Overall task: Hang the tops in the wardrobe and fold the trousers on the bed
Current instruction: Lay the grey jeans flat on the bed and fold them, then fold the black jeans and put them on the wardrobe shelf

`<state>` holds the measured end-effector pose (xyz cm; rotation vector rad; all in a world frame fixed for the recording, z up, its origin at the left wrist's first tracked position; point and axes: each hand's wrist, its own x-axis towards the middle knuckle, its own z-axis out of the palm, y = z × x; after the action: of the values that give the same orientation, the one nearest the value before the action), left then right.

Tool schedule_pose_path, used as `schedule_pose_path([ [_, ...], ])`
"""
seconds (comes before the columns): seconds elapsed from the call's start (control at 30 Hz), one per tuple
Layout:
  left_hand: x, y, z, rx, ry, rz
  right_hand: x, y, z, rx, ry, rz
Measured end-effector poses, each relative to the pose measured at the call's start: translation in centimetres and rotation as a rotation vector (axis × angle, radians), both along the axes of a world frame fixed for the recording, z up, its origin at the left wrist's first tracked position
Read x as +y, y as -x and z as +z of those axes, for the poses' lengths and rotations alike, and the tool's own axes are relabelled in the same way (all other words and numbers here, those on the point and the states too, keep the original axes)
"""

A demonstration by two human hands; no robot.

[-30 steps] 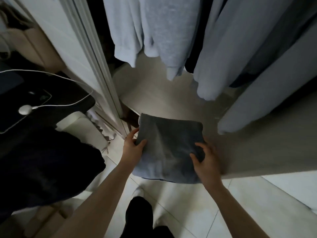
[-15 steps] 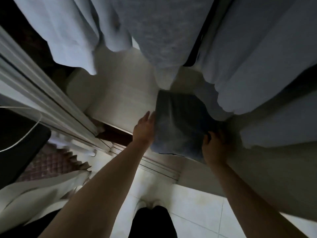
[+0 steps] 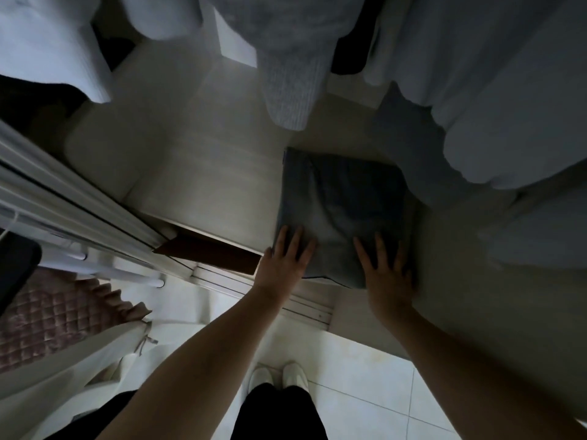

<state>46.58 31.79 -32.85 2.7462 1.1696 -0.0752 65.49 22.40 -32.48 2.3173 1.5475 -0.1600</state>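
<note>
A folded dark grey pair of trousers (image 3: 343, 204) lies flat on the pale wardrobe floor (image 3: 197, 166), right of centre. My left hand (image 3: 286, 258) rests with straight fingers on its near left corner. My right hand (image 3: 387, 271) lies flat with spread fingers on its near right edge. Several pale tops hang above: a ribbed grey knit sleeve (image 3: 289, 77) at top centre, a light blue top (image 3: 54, 46) at top left, and larger pale garments (image 3: 495, 100) at the right, which droop over the trousers' far right corner.
The wardrobe's white sliding door frame (image 3: 73, 204) runs diagonally at the left, with its floor track (image 3: 298, 300) just below my hands. A pink quilted cover (image 3: 47, 319) and white cloth (image 3: 73, 366) lie at lower left. My white shoes (image 3: 279, 376) stand on the tiled floor.
The folded trousers went from held in front of the wardrobe to lying on its floor. Both hands have let go of the edges and now lie flat on top.
</note>
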Motion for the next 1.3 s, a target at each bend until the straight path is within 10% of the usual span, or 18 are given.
schedule_pose_path([
  [0.3, 4.4, -3.4, -0.8, 0.101, 0.070, -0.073, 1.0, -0.6, 1.2, -0.112, -0.261, -0.085],
  [0.77, 2.0, -1.2, -1.0, 0.186, 0.178, -0.069, -0.8, 0.5, 0.0, 0.070, 0.061, -0.124],
  [1.3, -11.4, 12.7, 15.5, -0.314, 0.176, 0.627, -3.4, 14.2, 14.9, 0.571, -0.133, 0.448],
])
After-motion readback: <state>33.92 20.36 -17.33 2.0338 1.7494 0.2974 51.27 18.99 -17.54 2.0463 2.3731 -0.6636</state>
